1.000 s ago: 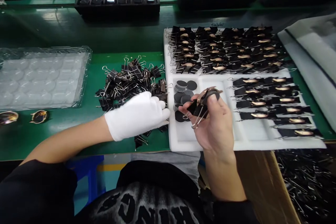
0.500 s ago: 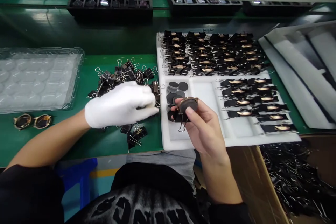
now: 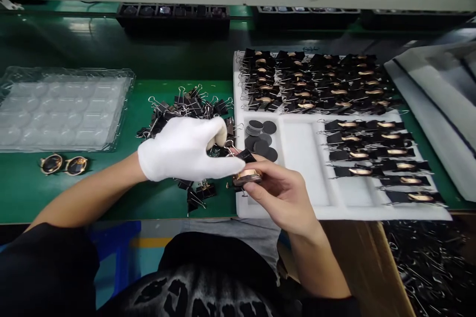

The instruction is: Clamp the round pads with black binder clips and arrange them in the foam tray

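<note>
My right hand [image 3: 282,185], bare, is closed on a round gold-rimmed lens piece [image 3: 248,177], seen edge-on with its dark underside down. A black binder clip [image 3: 247,156] sits against its upper side. My left hand [image 3: 186,151], in a white glove, has its fingers curled and thumb stretched to this clip, whose wire handle shows between them; the exact grip is partly hidden. Beneath and behind the glove lies a heap of binder clips [image 3: 193,104]. Several dark round discs [image 3: 262,146] lie in a compartment of the white foam tray [image 3: 303,163], just beyond my right hand.
Rows of clipped gold-rimmed pieces [image 3: 297,81] fill the tray's back and right side. A clear plastic tray [image 3: 67,109] and round tortoiseshell sunglasses [image 3: 64,164] lie left. Black lens boxes [image 3: 174,17] stand behind. A carton [image 3: 394,267] of clips is below right.
My left hand has moved from the clip heap right to the piece in my right hand. My right hand has shifted left and tilted the piece edge-on. The view has shifted slightly.
</note>
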A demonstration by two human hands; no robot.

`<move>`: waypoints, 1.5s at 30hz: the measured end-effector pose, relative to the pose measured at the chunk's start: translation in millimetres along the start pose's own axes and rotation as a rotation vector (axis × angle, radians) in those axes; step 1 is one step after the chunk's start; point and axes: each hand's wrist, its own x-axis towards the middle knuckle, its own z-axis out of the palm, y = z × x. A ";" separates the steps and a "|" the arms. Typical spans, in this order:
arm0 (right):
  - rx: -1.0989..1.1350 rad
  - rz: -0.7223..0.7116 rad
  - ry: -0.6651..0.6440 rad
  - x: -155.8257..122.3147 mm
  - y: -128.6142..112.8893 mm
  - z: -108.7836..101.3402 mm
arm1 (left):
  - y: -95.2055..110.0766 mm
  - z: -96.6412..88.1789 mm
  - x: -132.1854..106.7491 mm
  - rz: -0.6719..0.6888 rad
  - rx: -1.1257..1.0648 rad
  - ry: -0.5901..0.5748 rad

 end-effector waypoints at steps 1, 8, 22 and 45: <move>0.004 -0.006 -0.001 -0.9 1.1 -0.7 | -0.1 -0.7 0.2 0.007 -0.022 -0.060; -0.023 0.018 -0.038 -3.4 4.2 -3.3 | 2.0 5.7 0.6 0.033 -0.221 -0.175; -0.240 0.136 0.042 9.6 -2.7 -29.2 | -8.6 0.5 0.8 0.126 -0.279 -0.055; -0.531 0.051 -0.125 16.8 -23.1 -28.1 | -4.1 5.9 -0.9 0.092 -0.265 -0.107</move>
